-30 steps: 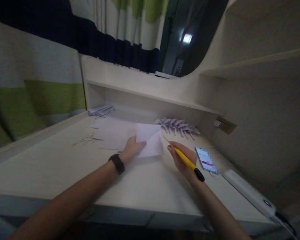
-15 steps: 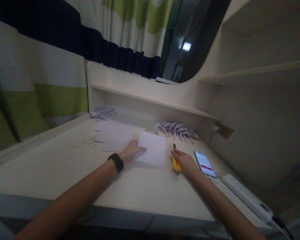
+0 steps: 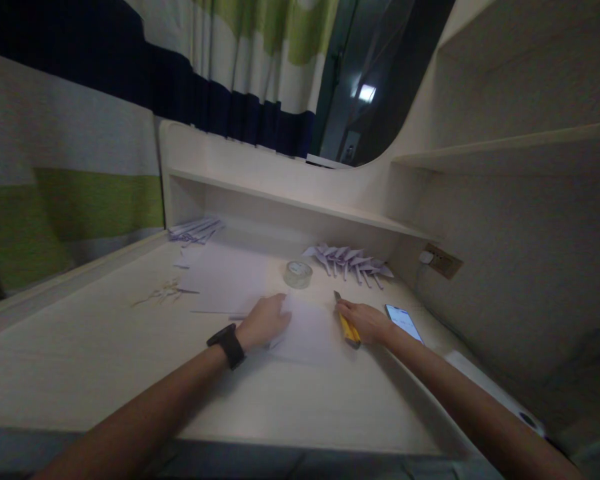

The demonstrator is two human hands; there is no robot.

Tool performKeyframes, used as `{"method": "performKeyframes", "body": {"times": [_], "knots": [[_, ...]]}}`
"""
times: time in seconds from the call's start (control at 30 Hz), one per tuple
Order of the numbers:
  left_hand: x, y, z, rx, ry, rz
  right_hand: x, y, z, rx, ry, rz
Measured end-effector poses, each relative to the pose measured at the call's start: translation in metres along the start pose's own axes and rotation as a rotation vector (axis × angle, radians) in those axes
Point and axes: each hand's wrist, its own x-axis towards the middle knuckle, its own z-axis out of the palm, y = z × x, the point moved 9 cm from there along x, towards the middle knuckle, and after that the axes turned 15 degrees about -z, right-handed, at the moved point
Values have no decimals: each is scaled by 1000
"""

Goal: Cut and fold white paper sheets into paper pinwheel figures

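Observation:
My left hand (image 3: 266, 321), with a dark watch on its wrist, is closed on the left edge of a white sheet of paper (image 3: 307, 333). That sheet is low over the desk and a little blurred. In my right hand (image 3: 367, 323) is a yellow utility knife (image 3: 349, 328), its dark tip pointing away from me, just right of the sheet. A roll of clear tape (image 3: 298, 274) lies flat beyond the sheet. Larger white paper (image 3: 225, 273) is spread to the left, and a thin rod-like strip (image 3: 237, 318) shows beside my left hand.
Folded paper pinwheels (image 3: 350, 260) are lined up at the back right. Rolled paper sticks (image 3: 195, 230) are piled at the back left, near thin scraps (image 3: 165, 291). A phone (image 3: 403, 323) and a long white device (image 3: 490, 390) lie at the right. A low shelf (image 3: 300, 205) spans the back.
My left hand has brought the paper down and toward me, uncovering the tape roll. The knife stays in my right hand, its tip slightly farther left. The view has shifted slightly.

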Motion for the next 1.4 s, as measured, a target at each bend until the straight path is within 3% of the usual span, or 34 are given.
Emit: {"method": "performKeyframes", "body": {"times": [0.27,0.47,0.67,0.77,0.9,1.0,1.13,1.23,1.4], "knots": [[-6,-4,8,123,-8,-17,4,8,8,-21,-41,-114],[-15,1,6,206,-47,-11,5,31,21,-69,-10,-135],[-26,-5,-16,330,29,-41,10,52,37,-74,-7,-143],[-38,-26,-34,349,77,-56,11,59,43,-43,45,-160],[-57,-79,-72,428,184,-183,7,65,36,-61,137,-147],[-67,-122,-109,490,280,-324,-4,51,14,-96,225,-193],[-64,-161,-148,589,400,-465,-21,8,-22,-97,414,-288],[-50,-177,-153,648,368,-498,-23,-31,-31,-44,504,-355],[-34,-186,-147,739,285,-467,-5,-74,-15,30,501,-338]]}}
